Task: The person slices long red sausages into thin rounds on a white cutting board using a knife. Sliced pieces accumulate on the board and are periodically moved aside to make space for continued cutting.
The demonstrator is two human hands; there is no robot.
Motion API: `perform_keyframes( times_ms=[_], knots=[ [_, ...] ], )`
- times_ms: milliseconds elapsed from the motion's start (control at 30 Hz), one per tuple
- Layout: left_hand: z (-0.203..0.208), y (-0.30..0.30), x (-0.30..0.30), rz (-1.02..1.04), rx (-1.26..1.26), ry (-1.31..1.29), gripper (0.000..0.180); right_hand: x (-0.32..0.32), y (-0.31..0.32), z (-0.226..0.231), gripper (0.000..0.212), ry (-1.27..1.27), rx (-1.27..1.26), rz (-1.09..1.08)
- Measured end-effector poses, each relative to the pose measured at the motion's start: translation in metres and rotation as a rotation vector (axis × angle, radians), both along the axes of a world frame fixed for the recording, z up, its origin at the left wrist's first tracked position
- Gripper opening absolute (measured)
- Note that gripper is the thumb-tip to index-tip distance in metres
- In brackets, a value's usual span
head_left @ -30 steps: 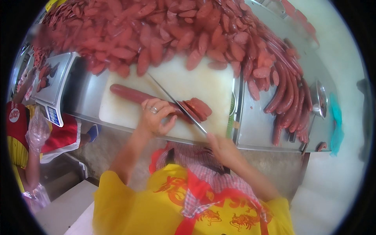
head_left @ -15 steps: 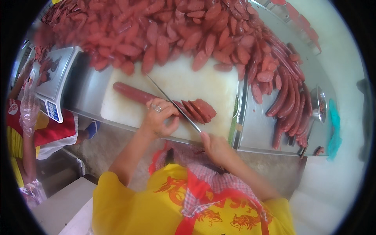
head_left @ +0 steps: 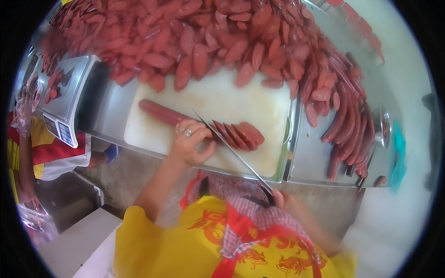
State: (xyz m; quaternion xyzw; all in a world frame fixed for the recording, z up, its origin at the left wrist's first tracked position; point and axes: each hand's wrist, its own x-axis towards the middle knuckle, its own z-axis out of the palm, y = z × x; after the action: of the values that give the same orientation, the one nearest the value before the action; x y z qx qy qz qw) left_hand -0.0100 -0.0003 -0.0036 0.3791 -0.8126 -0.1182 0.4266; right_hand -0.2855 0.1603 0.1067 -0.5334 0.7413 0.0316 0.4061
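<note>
On a white cutting board (head_left: pixel 213 95) lies a long dark-red sausage (head_left: pixel 160 111), its right end cut into several slanted slices (head_left: pixel 238 135) that lean on one another. My left hand (head_left: pixel 190 142), with a ring on one finger, is closed on the sausage near the cut end, fingers curled. A long thin knife (head_left: pixel 234 155) crosses the sausage just right of those fingers, its tip pointing to the far left. My right hand (head_left: pixel 279 200) grips the knife's handle close to my apron, beyond the board's near edge.
A big heap of sausage slices (head_left: pixel 199 60) covers the far side. Whole sausages (head_left: pixel 347 125) and a metal bowl (head_left: pixel 380 127) lie on the steel table at right, beside a teal plastic bag (head_left: pixel 397 157). Left stands a scale (head_left: pixel 69 104); a co-worker's gloved hand (head_left: pixel 24 109) is beyond it.
My right hand has drawn the knife back toward my body and to the right, so its tip has come nearer the sausage. My left hand keeps its hold.
</note>
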Motion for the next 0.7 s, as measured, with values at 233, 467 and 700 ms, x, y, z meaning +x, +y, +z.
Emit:
perform_keyframes(
  times_ms=[233,467,700],
  knots=[
    [-0.001,-0.001,0.009,-0.052,-0.033,-0.016,0.027,0.062,-0.092,-0.061,0.049,-0.188,-0.263,0.186],
    [0.001,-0.006,0.025,0.019,-0.038,-0.059,0.026,0.001,0.003,0.008,0.047,-0.014,-0.016,0.040],
    [0.001,-0.008,0.023,0.023,0.018,-0.054,0.025,0.042,-0.044,-0.035,0.048,-0.130,-0.287,0.149]
  ],
)
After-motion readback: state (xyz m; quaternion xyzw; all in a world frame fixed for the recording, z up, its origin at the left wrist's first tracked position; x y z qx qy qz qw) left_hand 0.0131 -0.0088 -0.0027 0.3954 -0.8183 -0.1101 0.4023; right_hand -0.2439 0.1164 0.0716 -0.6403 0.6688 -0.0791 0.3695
